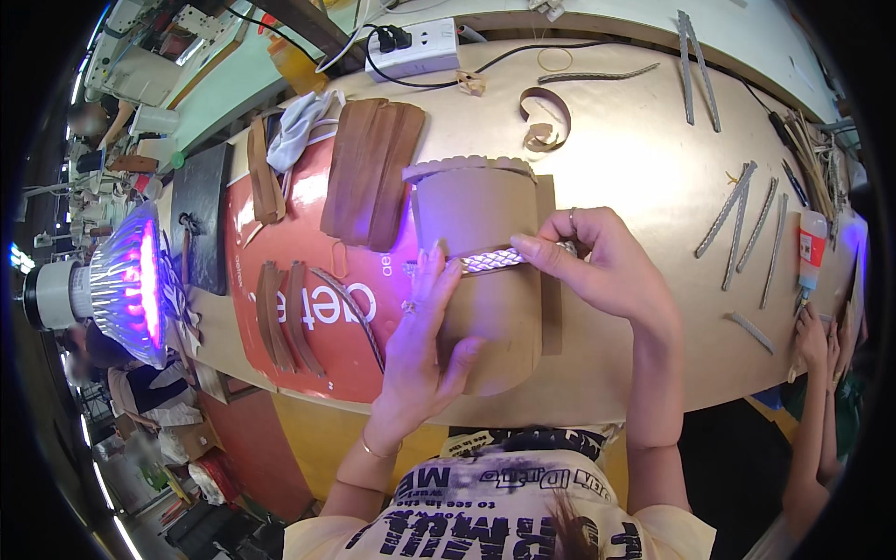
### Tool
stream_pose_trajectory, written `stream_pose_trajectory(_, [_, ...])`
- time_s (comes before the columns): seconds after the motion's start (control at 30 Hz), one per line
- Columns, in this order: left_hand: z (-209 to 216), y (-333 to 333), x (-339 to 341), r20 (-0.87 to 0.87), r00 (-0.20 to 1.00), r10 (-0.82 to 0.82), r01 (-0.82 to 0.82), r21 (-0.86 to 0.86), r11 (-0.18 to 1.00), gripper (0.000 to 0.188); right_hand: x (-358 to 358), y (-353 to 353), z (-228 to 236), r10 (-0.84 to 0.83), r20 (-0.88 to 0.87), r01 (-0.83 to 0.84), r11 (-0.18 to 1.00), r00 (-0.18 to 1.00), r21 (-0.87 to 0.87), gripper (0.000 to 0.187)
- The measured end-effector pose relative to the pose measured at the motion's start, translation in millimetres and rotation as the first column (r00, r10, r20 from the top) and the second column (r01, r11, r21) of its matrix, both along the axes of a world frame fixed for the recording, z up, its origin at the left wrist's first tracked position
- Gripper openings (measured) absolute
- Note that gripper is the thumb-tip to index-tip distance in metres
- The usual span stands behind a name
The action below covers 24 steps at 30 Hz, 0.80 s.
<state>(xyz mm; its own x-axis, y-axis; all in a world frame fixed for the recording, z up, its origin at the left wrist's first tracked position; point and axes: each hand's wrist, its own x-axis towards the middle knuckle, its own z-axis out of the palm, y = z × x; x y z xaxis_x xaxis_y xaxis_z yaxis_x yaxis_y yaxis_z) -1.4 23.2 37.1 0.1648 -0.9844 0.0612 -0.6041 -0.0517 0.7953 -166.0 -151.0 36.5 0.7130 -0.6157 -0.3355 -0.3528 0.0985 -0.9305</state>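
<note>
Silver braid (pixel 495 260) lies flat across the middle of a brown cardboard form (pixel 476 210), its long axis running left to right, the right end slightly higher. The right hand (pixel 602 271) has thumb and fingers clamped on that end, at the form's right edge. The left hand (pixel 422 350) lays its fingers over the braid near the form's left edge, extended and close together, the thumb apart.

Right of the form are seven loose grey braids (pixel 718 210): two upper ones, a group of four, and one short piece lower down. Above the form are one dark braid (pixel 611 75), one curled brown strip (pixel 565 117) and one white power strip (pixel 411 49). Left of it lie two bundles of brown strips (pixel 373 173), one wide and one narrow, and one white cloth (pixel 299 131).

Gold-toned and slightly shiny, the bench (pixel 635 140) carries a red board (pixel 247 322) to the form's left. Farther left are one black slab (pixel 203 219) and one lamp (pixel 131 285) glowing violet. Far right of the form, a co-worker's hand (pixel 814 341) is at a glue bottle (pixel 810 247). Beyond the lamp, the room is cluttered.
</note>
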Motion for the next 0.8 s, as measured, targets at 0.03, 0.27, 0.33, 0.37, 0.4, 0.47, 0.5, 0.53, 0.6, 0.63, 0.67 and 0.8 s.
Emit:
stream_pose_trajectory(0.03, [-0.3, 0.2, 0.0, 0.006, 1.000, 0.000, 0.000, 0.000, 1.000, 0.069, 0.3, 0.1, -3.2, -0.004, 0.017, 0.004, 1.000, 1.000, 0.030, 0.032])
stream_pose_trajectory(0.27, [2.3, -2.5, -0.4, 0.034, 0.999, -0.008, 0.008, -0.016, 1.000, 0.070, 6.7, 0.1, -2.7, -0.067, 0.023, 0.063, 0.990, 0.998, 0.125, 0.031])
stream_pose_trajectory(0.33, [4.2, -3.7, -0.8, 0.059, 0.998, -0.007, 0.008, -0.013, 1.000, 0.071, 11.5, -1.6, 4.5, -0.079, -0.016, 0.081, 0.987, 0.997, 0.142, 0.031])
stream_pose_trajectory(0.37, [5.5, -4.0, -0.9, 0.070, 0.997, -0.012, 0.013, -0.021, 1.000, 0.072, 15.2, -2.4, 8.5, -0.065, 0.036, 0.061, 0.993, 0.997, 0.099, 0.032])
stream_pose_trajectory(0.4, [6.5, -4.4, -1.7, 0.089, 0.996, 0.004, -0.002, -0.015, 1.000, 0.068, 19.9, -3.4, 12.5, -0.055, 0.053, 0.052, 0.997, 0.997, 0.062, 0.033])
stream_pose_trajectory(0.47, [8.7, -4.7, -4.0, 0.125, 0.992, 0.027, -0.027, -0.008, 1.000, 0.062, 30.5, -4.7, 20.4, -0.017, 0.095, 0.020, 0.999, 0.995, -0.030, 0.038])
stream_pose_trajectory(0.5, [9.4, -4.5, -5.2, 0.129, 0.991, 0.024, -0.025, 0.003, 1.000, 0.062, 36.2, -6.6, 23.4, 0.018, 0.116, -0.007, 0.996, 0.993, -0.092, 0.041])
stream_pose_trajectory(0.53, [9.9, -4.1, -6.1, 0.131, 0.991, 0.030, -0.032, 0.015, 0.999, 0.062, 42.8, -7.7, 26.1, 0.055, 0.197, -0.021, 0.985, 0.979, -0.173, 0.044])
stream_pose_trajectory(0.6, [10.4, -2.8, -7.0, 0.125, 0.992, 0.033, -0.039, 0.049, 0.998, 0.064, 58.4, -7.7, 30.2, 0.059, 0.180, -0.011, 0.967, 0.982, -0.254, 0.050])
stream_pose_trajectory(0.63, [10.3, -2.1, -7.2, 0.116, 0.993, 0.031, -0.040, 0.071, 0.997, 0.067, 60.8, -7.1, 32.5, 0.065, 0.159, -0.018, 0.960, 0.985, -0.280, 0.052])
stream_pose_trajectory(0.67, [9.8, -1.5, -7.3, 0.111, 0.993, 0.035, -0.044, 0.081, 0.996, 0.070, 63.2, -6.2, 34.4, 0.072, 0.139, -0.026, 0.952, 0.988, -0.305, 0.055])
stream_pose_trajectory(0.8, [7.0, -1.7, -7.1, 0.113, 0.993, 0.033, -0.039, 0.051, 0.998, 0.068, 54.8, -7.3, 41.1, 0.076, 0.077, -0.046, 0.941, 0.994, -0.335, 0.056])
